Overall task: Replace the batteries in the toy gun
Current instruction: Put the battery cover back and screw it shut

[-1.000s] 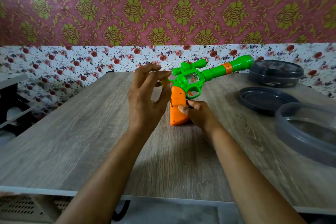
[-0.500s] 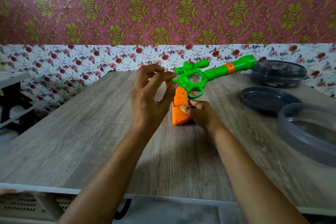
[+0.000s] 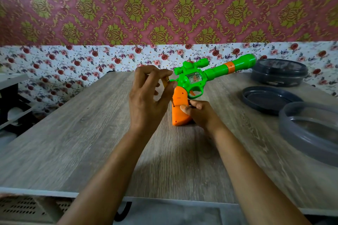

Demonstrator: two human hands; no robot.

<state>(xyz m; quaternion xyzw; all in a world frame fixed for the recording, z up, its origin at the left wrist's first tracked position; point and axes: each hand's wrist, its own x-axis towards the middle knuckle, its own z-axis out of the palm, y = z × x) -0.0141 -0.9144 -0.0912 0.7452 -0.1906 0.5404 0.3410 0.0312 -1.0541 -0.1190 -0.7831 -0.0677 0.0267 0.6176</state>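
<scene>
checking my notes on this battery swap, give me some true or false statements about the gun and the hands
1. The toy gun stands with its orange grip on the table. True.
2. The right hand holds the barrel. False: it grips the orange grip.
3. The left hand pinches a yellow-handled screwdriver. True.
4. The barrel points left. False: it points up and right, toward the grey containers.

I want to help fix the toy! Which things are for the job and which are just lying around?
For the job: gun, held at its orange grip by the right hand; screwdriver, pinched in the left hand.
Just lying about: lidded tub, dark lid, grey tub, all on the table.
</scene>
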